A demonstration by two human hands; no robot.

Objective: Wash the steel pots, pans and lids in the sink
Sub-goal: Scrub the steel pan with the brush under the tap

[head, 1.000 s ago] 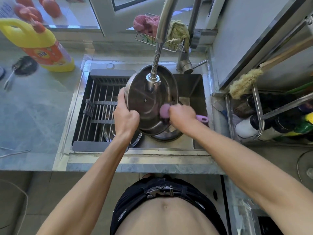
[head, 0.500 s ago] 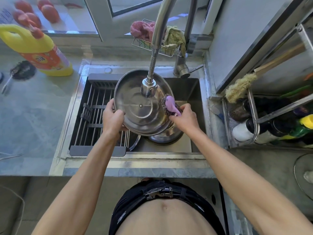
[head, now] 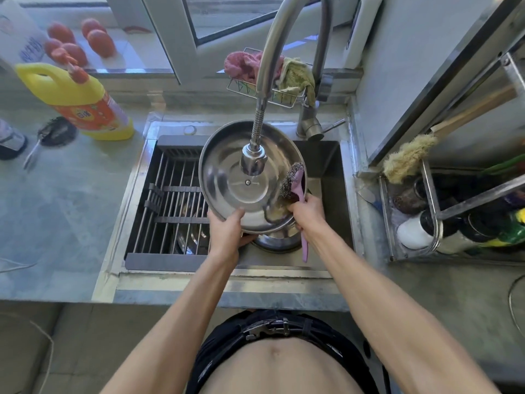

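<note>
Steel lid [head: 227,180] is up over the sink [head: 331,194], tilted toward you with its underside showing, right beneath the tap head [head: 253,163]. Your left hand [head: 227,231] grips its near rim, thumb on the inner face, fingers curled underneath. Your right hand [head: 308,210] is wrapped round the pink handle of the scrubber [head: 292,182], and its wire head sits against the lid's right inner edge. Hands are close, a short stretch of rim between them. Below the lid, a pot [head: 274,241] rests on the sink floor. A rack [head: 170,200] spans the left half, more steelware showing through its bars. Yellow bottle [head: 76,100] stands on the counter, far left.
</note>
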